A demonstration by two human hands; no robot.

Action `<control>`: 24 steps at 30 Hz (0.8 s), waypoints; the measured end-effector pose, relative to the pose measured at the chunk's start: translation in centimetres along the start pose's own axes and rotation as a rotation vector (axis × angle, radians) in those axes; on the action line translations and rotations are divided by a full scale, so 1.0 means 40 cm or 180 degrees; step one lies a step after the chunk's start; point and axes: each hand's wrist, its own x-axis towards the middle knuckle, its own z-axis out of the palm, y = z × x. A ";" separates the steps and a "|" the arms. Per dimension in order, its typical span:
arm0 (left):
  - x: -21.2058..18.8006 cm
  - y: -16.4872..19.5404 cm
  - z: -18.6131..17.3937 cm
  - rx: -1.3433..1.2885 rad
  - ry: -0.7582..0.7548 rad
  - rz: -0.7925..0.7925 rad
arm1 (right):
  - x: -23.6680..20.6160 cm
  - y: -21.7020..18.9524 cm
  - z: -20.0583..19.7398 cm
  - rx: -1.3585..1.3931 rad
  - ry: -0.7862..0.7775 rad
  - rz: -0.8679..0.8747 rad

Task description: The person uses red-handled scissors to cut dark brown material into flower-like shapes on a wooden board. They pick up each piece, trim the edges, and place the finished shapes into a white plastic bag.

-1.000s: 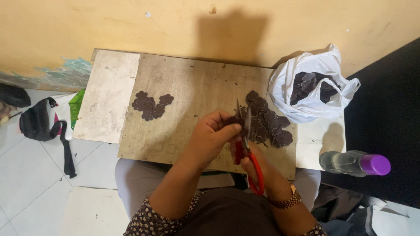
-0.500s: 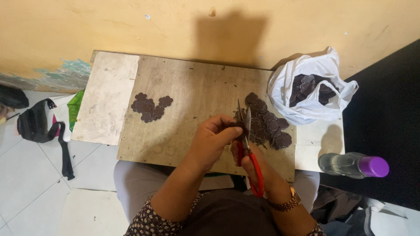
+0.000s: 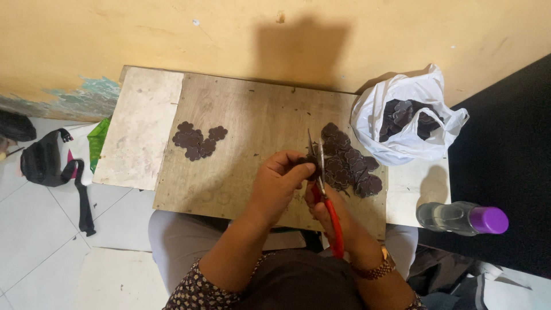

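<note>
Left hand (image 3: 278, 186): fingers pinched on a small dark flower-shaped piece (image 3: 307, 166), held above the wooden board (image 3: 252, 132). Right hand (image 3: 327, 209): closed round red-handled scissors (image 3: 321, 189), blades up and touching the piece. Right pile of dark pieces (image 3: 347, 163) just beside; smaller left pile (image 3: 198, 140) well apart. White plastic bag (image 3: 404, 123) holds more. Purple-capped bottle (image 3: 462, 218) lies right.

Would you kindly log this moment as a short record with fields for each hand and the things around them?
Left hand: pinches a small dark flower-shaped piece
Right hand: grips red-handled scissors, blades pointing up beside the piece
Surface: wooden board across the lap
Right pile: dark pieces beside the hands
Left pile: smaller cluster, apart
Bag: white plastic bag with more pieces
Bottle: clear bottle, purple cap, lying down
</note>
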 end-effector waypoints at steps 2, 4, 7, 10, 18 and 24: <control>0.004 0.012 -0.011 0.0204 -0.0058 0.0062 | -0.007 -0.002 -0.014 -0.0333 0.0060 -0.0100; 0.002 0.021 -0.017 0.0304 -0.0100 0.0105 | -0.008 0.000 -0.016 -0.0388 0.0033 -0.0084; 0.001 0.029 -0.017 0.0226 -0.0161 0.0100 | -0.004 0.004 -0.014 -0.0181 -0.0123 0.0007; -0.002 0.030 -0.013 -0.0028 -0.0256 0.0022 | -0.009 -0.001 -0.016 -0.0139 -0.0217 -0.0009; -0.002 0.033 -0.010 0.0133 -0.0224 0.0049 | -0.007 -0.027 -0.014 0.0142 -0.0332 0.0097; -0.007 0.033 0.002 0.0160 -0.0031 0.0081 | 0.000 -0.030 0.010 0.0175 -0.0008 0.0172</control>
